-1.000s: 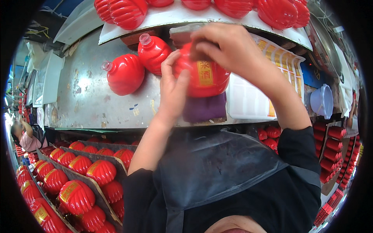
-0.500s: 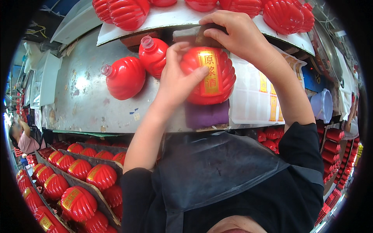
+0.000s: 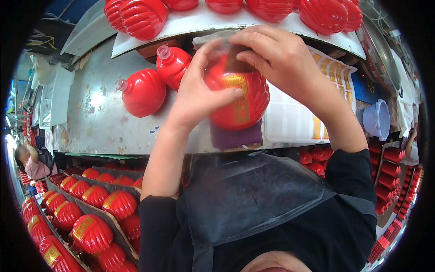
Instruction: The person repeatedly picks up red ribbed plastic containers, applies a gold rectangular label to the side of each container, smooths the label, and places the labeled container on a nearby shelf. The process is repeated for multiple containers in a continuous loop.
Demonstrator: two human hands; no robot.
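Note:
My left hand [image 3: 199, 93] grips the left side of a red ribbed lantern-shaped bottle [image 3: 240, 102] with a gold label strip down its front. My right hand [image 3: 281, 59] covers the bottle's top from above, fingers curled over the neck, which is hidden. The bottle hovers over a purple pad [image 3: 235, 136] at the near edge of the metal worktable [image 3: 95, 122]. Two bare red bottles with clear necks, one [image 3: 141, 92] and another [image 3: 174, 65], lie on the table just left of my hands.
A white board [image 3: 199, 20] at the back carries several red bottles. A white sheet of gold labels [image 3: 303, 122] lies to the right, a pale bowl [image 3: 376, 119] beyond it. Cardboard trays [image 3: 86, 213] of labelled bottles stand lower left. A person [image 3: 29, 163] sits far left.
The bottle has been turned in my hands and its gold label now faces forward and tilted. My right hand has shifted over the bottle's top.

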